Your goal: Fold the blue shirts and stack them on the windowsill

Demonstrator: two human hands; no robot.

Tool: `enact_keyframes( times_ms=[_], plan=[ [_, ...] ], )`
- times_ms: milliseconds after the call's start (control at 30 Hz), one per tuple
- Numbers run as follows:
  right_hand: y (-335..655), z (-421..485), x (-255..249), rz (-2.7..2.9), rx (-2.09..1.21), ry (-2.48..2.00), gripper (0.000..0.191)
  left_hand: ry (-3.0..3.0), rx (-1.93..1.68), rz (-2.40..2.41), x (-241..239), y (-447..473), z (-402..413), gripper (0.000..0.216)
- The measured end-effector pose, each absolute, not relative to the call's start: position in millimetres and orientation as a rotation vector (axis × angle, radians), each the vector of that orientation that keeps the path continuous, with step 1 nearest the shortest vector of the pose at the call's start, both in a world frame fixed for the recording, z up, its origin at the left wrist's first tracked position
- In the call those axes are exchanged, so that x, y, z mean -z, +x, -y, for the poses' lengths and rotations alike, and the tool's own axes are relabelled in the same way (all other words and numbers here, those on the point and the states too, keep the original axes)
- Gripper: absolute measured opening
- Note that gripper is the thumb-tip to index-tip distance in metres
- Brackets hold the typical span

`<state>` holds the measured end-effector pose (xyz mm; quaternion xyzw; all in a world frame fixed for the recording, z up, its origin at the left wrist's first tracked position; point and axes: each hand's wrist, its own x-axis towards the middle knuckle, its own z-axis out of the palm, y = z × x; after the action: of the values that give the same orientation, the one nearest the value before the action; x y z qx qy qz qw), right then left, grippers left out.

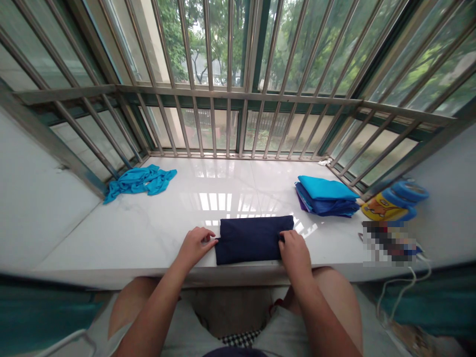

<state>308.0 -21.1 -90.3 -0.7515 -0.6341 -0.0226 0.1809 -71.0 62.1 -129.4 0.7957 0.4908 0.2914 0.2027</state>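
Note:
A dark navy cloth (253,240), folded into a flat rectangle, lies near the front edge of the white ledge. At its left edge, my left hand (195,245) pinches the fabric between thumb and fingertips. My right hand (296,250) is over the right end, its thumb and fingers closed on the cloth. To the right sits a stack of folded cloths (327,196), bright blue on top with darker blue and purple below. A crumpled bright blue cloth (143,181) lies at the back left, away from both hands.
Metal window bars (238,94) enclose the glossy white ledge (122,233) at the back and sides. On the right stand a yellow and blue cup (390,201) and a blurred-out item (390,243) with a white cable (401,285) hanging over the edge.

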Motion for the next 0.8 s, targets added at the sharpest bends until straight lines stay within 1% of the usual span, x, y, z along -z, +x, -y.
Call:
enact_keyframes(
  times_ms=[133,233,300,467,567,633,700,767,800],
  plan=[
    [306,34,132,1.784,0.102,-1.917,0.035,2.236,-0.826,-1.341,128,-72,-62,0.016],
    [318,50,144,1.731,0.113,-1.848,0.042,2.259,-0.808,-1.32,124,-71,-61,0.014],
    [329,59,140,1.676,0.109,-1.906,0.042,2.27,-0.796,-1.318,122,-71,-61,0.015],
    [351,69,112,1.441,0.031,-2.414,0.039,2.285,-0.766,-1.356,122,-70,-60,0.018],
    [360,69,99,1.421,0.026,-2.549,0.037,2.278,-0.766,-1.373,123,-69,-60,0.018],
    [361,67,94,1.403,0.121,-2.56,0.038,2.27,-0.773,-1.38,124,-69,-60,0.018],
    [354,66,90,1.375,0.292,-2.488,0.041,2.264,-0.785,-1.383,125,-69,-61,0.018],
    [336,63,89,1.44,0.409,-2.305,0.044,2.257,-0.798,-1.379,126,-70,-62,0.018],
    [322,62,90,1.527,0.407,-2.188,0.045,2.251,-0.806,-1.375,126,-70,-62,0.018]
  ],
)
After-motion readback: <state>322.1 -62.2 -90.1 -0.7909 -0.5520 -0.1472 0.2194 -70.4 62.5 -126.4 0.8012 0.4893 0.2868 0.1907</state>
